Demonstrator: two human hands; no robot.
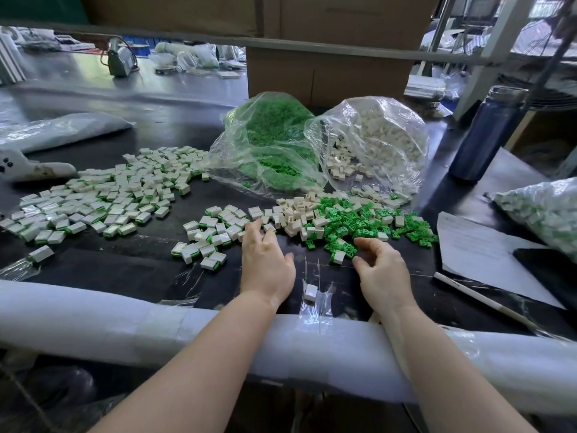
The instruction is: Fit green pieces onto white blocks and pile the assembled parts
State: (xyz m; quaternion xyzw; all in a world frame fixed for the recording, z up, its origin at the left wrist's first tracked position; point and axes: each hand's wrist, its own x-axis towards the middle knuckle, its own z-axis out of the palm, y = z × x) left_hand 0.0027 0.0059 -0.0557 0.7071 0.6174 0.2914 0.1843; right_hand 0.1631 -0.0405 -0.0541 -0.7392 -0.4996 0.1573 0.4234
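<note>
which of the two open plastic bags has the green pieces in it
The left bag, beside the white-block bag on its right; green fills it and spills from its mouth.

The left hand (265,264) lies over some white blocks (293,214), so its fingertips are hard to see. The right hand (382,270) curls, and its palm side is hidden. The bag of finished parts (543,214) runs off the right edge. Things on the far table (78,73) are too blurry to name.
</note>
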